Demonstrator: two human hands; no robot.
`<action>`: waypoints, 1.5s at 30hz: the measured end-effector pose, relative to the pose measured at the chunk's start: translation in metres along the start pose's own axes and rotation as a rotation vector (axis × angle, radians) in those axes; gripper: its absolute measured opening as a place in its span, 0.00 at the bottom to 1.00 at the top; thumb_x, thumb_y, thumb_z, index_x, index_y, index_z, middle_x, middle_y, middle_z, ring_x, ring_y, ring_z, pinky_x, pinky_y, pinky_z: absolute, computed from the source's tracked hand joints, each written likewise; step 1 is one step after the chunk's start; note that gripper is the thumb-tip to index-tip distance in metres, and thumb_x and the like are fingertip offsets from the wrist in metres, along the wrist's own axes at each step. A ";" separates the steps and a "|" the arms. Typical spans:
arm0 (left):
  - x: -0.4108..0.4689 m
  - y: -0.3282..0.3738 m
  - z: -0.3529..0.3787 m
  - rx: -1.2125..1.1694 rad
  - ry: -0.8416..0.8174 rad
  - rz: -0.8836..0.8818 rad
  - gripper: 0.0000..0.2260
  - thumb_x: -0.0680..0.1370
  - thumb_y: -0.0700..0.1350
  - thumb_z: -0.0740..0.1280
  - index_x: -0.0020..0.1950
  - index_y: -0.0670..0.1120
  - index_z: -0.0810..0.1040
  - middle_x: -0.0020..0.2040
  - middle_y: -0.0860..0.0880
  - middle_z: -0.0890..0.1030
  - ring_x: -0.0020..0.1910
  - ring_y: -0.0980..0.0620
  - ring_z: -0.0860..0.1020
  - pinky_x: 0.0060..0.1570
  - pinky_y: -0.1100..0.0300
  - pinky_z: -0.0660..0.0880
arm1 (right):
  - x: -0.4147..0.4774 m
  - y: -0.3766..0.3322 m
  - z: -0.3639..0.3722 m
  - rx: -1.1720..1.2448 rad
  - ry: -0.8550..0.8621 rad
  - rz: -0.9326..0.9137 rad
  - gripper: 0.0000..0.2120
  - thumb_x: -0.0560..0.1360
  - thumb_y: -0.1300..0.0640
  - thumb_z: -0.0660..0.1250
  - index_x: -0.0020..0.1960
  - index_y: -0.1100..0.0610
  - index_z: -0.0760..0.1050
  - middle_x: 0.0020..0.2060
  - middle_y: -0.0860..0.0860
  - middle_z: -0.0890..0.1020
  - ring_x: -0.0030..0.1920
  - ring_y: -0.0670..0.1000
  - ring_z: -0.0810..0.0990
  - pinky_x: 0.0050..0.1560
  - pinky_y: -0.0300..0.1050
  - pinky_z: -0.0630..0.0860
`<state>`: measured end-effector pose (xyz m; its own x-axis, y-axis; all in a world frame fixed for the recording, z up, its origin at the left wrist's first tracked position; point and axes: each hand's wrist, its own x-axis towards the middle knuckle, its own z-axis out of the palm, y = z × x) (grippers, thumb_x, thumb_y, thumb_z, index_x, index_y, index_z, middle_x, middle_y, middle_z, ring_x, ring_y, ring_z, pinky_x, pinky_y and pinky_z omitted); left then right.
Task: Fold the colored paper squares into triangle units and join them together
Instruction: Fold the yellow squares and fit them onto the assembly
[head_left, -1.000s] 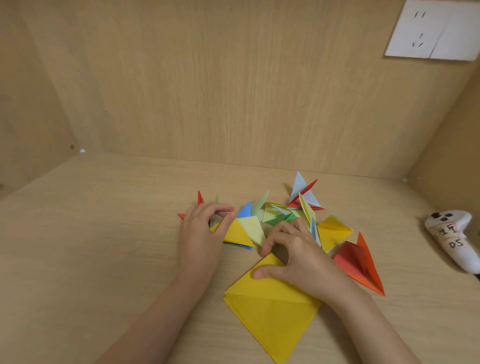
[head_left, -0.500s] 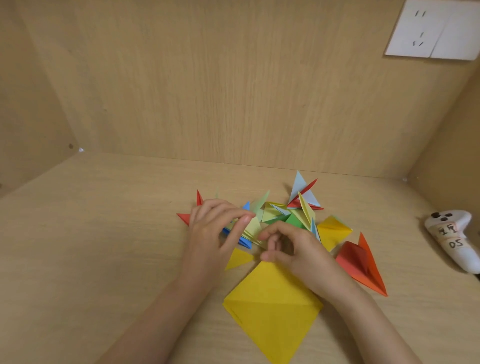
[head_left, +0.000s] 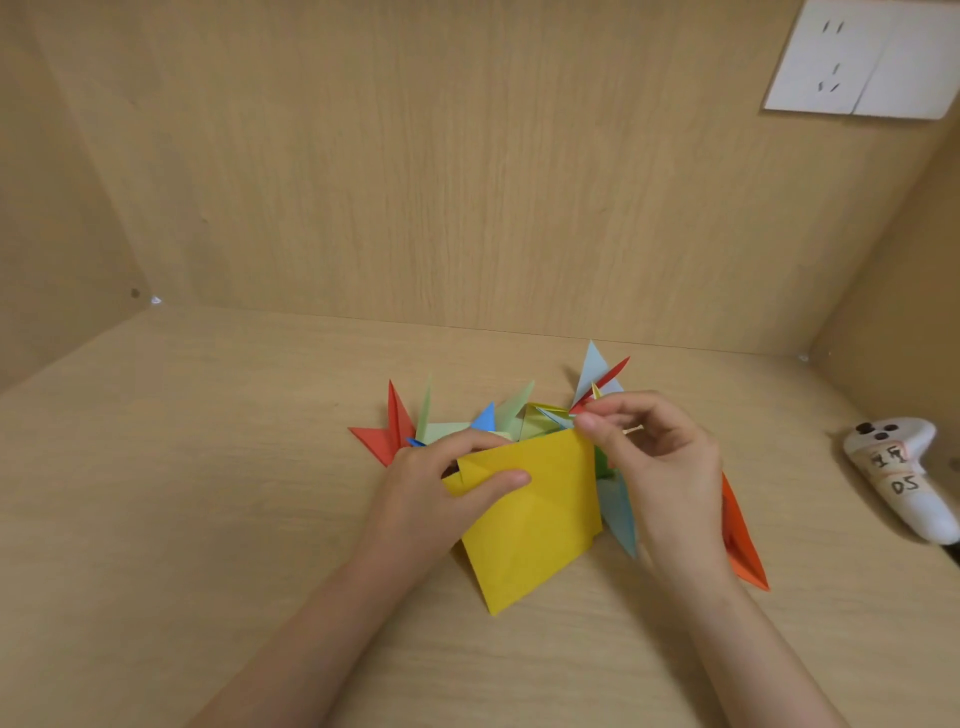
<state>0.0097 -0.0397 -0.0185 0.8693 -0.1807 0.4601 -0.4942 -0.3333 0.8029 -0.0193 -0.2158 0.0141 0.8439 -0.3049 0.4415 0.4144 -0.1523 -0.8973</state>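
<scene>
Holding a yellow paper sheet (head_left: 530, 519) between them, both hands work at centre frame, low over the worktop (head_left: 208, 493). The left hand (head_left: 431, 493) grips the sheet's upper left corner, thumb on top and fingers curled behind. The right hand (head_left: 665, 467) pinches the upper right corner between thumb and forefinger. The sheet thus lies directly between the hands, its top edge running left to right and rising slightly rightward, its lowest corner pointing down-frame. Whether that corner touches the worktop I cannot tell. Just above it in the frame sits the pile of folded triangle units (head_left: 519, 421). An orange unit (head_left: 743, 545) lies right of the right hand. The next crease likely carries one held corner across; both hands are equally near.
</scene>
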 end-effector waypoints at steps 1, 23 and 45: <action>0.000 -0.001 0.000 -0.025 0.011 -0.011 0.10 0.64 0.64 0.69 0.43 0.70 0.77 0.40 0.55 0.83 0.38 0.52 0.80 0.40 0.55 0.77 | 0.000 0.000 0.001 -0.006 0.004 -0.005 0.04 0.68 0.65 0.74 0.39 0.58 0.80 0.35 0.47 0.83 0.37 0.41 0.77 0.41 0.38 0.71; 0.006 0.015 -0.013 -0.396 0.220 -0.222 0.08 0.67 0.53 0.72 0.34 0.50 0.82 0.17 0.51 0.65 0.16 0.56 0.61 0.22 0.65 0.62 | -0.002 -0.002 0.001 0.001 -0.181 0.089 0.09 0.67 0.53 0.71 0.41 0.58 0.82 0.41 0.54 0.83 0.45 0.50 0.80 0.49 0.55 0.74; 0.006 0.026 -0.020 -0.673 0.203 -0.232 0.05 0.68 0.46 0.69 0.39 0.47 0.83 0.44 0.46 0.85 0.41 0.48 0.84 0.38 0.62 0.80 | 0.000 -0.017 -0.005 0.158 -0.191 0.118 0.09 0.66 0.61 0.70 0.43 0.64 0.82 0.44 0.53 0.86 0.43 0.53 0.84 0.37 0.41 0.80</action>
<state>0.0023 -0.0311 0.0128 0.9656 0.0214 0.2592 -0.2529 0.3095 0.9166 -0.0279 -0.2185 0.0291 0.9322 -0.1265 0.3392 0.3451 0.0269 -0.9382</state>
